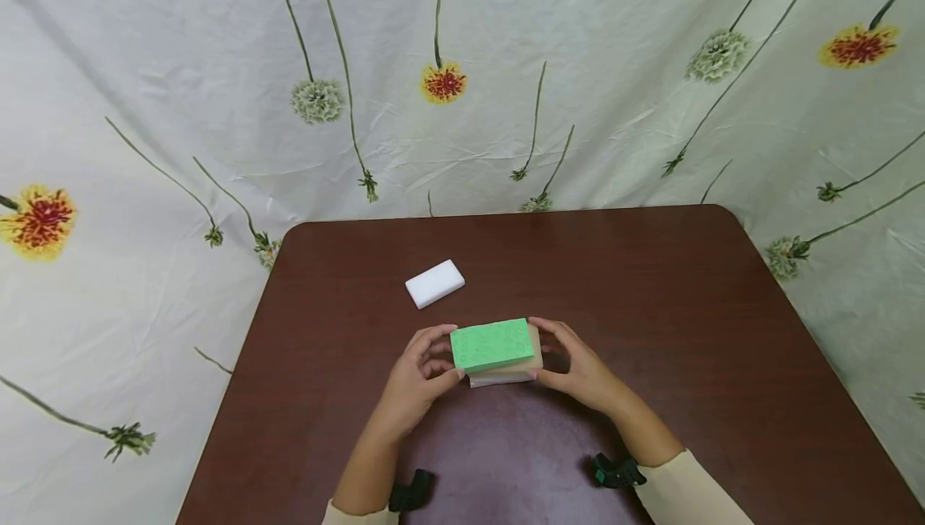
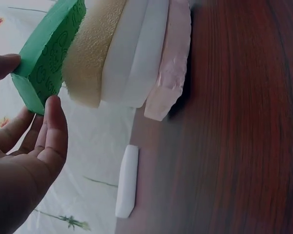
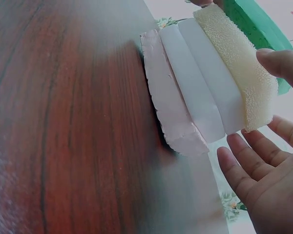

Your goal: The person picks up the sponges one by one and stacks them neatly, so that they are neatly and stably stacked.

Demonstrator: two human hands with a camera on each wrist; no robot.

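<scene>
My left hand [image 1: 415, 376] pinches the left end of a green block [image 1: 493, 346] with a pattern on its faces, thumb on the near side and fingers on the far side. The green block tops a stack, tilted a little and set left of the porous tan sponge [image 3: 244, 73] below. With thumb and fingertips, my right hand [image 1: 578, 364] holds the right end of that sponge. Beneath it lie two smooth white blocks [image 3: 193, 80], then a pale pink block [image 3: 171, 102] with rough edges, at the tabletop.
A separate white block [image 1: 435, 283] lies on the dark brown wooden table [image 1: 614, 268], beyond the stack and to its left. Behind the table hangs a pale cloth [image 1: 506, 19] printed with flowers. Each wrist wears a black band [image 1: 412, 491].
</scene>
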